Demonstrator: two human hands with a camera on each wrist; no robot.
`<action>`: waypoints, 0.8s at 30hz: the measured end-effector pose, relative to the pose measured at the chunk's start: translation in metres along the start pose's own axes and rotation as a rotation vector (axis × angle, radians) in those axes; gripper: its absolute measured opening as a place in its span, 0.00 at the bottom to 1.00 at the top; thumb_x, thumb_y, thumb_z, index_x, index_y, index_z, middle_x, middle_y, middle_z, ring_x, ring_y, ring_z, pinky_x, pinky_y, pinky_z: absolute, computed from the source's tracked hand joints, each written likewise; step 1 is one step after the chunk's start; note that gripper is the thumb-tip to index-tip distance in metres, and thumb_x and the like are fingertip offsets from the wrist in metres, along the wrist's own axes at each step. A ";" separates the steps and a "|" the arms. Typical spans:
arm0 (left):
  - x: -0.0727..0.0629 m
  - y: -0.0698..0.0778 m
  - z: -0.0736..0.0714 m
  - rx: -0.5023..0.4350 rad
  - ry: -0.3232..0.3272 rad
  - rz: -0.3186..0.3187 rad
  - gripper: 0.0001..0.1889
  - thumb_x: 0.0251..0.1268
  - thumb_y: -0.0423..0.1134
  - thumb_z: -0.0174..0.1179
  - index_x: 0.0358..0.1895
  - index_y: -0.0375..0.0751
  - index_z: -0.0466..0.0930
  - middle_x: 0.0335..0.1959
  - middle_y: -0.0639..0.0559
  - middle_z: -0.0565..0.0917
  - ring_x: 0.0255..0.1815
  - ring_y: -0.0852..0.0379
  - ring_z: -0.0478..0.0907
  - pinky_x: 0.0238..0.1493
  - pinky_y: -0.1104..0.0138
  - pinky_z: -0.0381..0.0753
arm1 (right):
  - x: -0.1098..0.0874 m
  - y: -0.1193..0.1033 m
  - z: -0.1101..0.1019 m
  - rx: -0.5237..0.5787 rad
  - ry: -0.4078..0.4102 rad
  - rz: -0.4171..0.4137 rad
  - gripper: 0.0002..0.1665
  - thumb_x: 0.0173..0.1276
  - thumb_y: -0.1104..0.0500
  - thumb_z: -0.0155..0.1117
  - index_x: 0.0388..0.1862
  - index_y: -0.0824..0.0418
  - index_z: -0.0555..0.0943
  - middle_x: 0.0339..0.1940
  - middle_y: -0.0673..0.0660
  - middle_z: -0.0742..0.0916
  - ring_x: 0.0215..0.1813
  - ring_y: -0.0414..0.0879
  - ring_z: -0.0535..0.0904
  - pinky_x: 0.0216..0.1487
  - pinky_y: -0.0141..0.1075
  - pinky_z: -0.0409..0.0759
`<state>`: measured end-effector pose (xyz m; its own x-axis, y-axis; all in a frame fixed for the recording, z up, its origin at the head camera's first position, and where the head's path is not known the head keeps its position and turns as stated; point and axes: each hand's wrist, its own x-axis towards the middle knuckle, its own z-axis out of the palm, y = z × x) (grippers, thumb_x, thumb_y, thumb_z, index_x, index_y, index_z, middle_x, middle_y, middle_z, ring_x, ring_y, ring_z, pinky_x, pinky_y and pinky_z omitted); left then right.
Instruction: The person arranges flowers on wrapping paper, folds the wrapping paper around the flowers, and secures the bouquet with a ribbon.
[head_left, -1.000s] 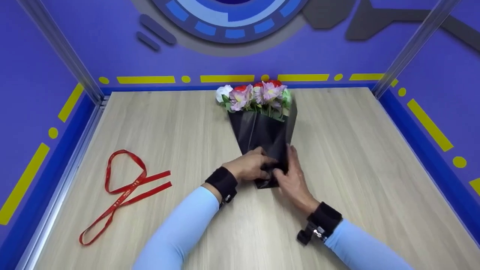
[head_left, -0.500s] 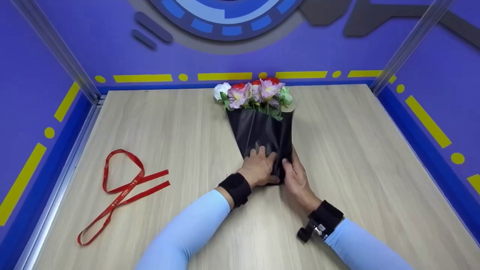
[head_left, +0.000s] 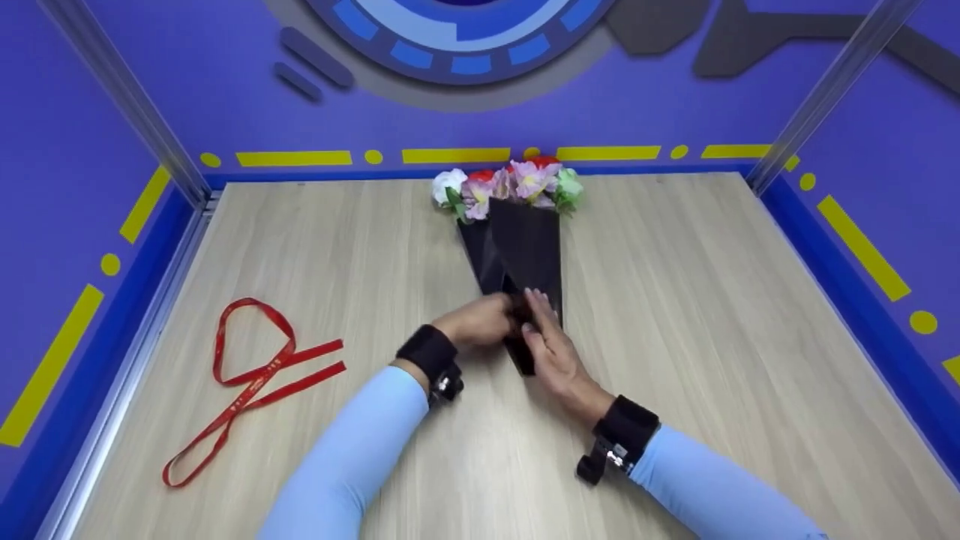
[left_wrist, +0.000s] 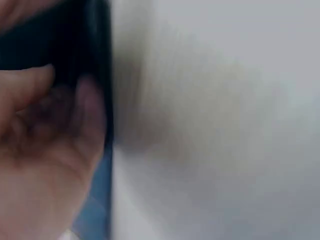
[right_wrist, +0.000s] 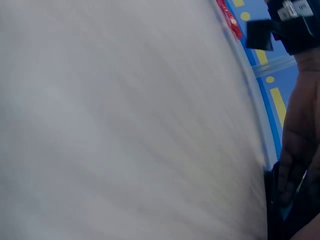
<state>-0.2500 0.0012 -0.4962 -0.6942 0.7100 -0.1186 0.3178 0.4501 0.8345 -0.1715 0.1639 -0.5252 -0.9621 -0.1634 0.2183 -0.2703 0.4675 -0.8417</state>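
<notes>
A bouquet of artificial flowers [head_left: 480, 196], white, lilac, red and green, lies at the far middle of the table. Black wrapping paper [head_left: 529, 240] surrounds its stems, with a broad flap lying across the front. My left hand [head_left: 474, 322] grips the lower part of the paper from the left, its fingertips partly hidden by the fold. In the left wrist view its curled fingers [left_wrist: 90, 112] show blurred against the paper. From the right, my right hand [head_left: 556, 352] presses on the folded flap with straight fingers, the thumb held apart.
A red printed ribbon [head_left: 259, 382] lies in loose loops on the left of the wooden table [head_left: 712, 315]. Blue panels [head_left: 225, 90] with yellow marks enclose the table at the back and both sides.
The paper's right side has come over leftward across the front, narrowing the wrap. My left hand has gone from the front to the left edge; my right hand has moved left with the flap.
</notes>
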 end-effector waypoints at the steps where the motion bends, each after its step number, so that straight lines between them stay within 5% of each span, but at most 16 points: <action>1: 0.000 -0.005 -0.004 -0.168 0.003 -0.054 0.19 0.72 0.26 0.53 0.63 0.32 0.81 0.58 0.42 0.85 0.55 0.55 0.82 0.63 0.64 0.79 | -0.001 0.000 0.001 -0.051 -0.025 -0.011 0.34 0.82 0.62 0.48 0.84 0.62 0.57 0.84 0.66 0.60 0.85 0.61 0.49 0.83 0.56 0.46; 5: -0.002 -0.020 -0.010 -0.621 0.046 -0.192 0.18 0.74 0.22 0.47 0.61 0.24 0.79 0.53 0.37 0.86 0.47 0.53 0.85 0.56 0.62 0.85 | -0.002 0.003 0.005 -0.239 -0.105 -0.099 0.36 0.80 0.62 0.52 0.83 0.66 0.57 0.82 0.71 0.61 0.84 0.66 0.50 0.81 0.61 0.47; 14: -0.029 -0.036 -0.035 -0.940 0.171 -0.258 0.28 0.65 0.28 0.45 0.70 0.31 0.62 0.54 0.36 0.81 0.51 0.43 0.86 0.55 0.50 0.85 | -0.003 0.000 0.008 -0.492 -0.195 -0.144 0.38 0.76 0.61 0.57 0.80 0.70 0.60 0.79 0.80 0.61 0.81 0.74 0.52 0.79 0.65 0.51; 19: -0.028 -0.037 -0.035 -0.870 0.269 -0.355 0.33 0.75 0.33 0.57 0.77 0.32 0.55 0.52 0.38 0.82 0.46 0.46 0.88 0.47 0.55 0.89 | -0.003 -0.001 0.005 -0.537 -0.232 -0.126 0.41 0.77 0.53 0.58 0.81 0.71 0.59 0.80 0.78 0.60 0.82 0.72 0.51 0.80 0.63 0.50; 24: -0.023 -0.032 -0.030 -0.718 0.375 -0.461 0.38 0.74 0.26 0.56 0.82 0.33 0.48 0.55 0.34 0.79 0.39 0.50 0.87 0.36 0.62 0.89 | -0.006 0.001 -0.021 -0.345 -0.175 -0.080 0.39 0.80 0.54 0.58 0.82 0.67 0.59 0.83 0.69 0.61 0.84 0.62 0.52 0.82 0.56 0.51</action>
<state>-0.2631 -0.0456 -0.5041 -0.8553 0.2671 -0.4439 -0.4299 0.1122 0.8959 -0.1667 0.1834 -0.5173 -0.9250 -0.3429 0.1635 -0.3687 0.7070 -0.6035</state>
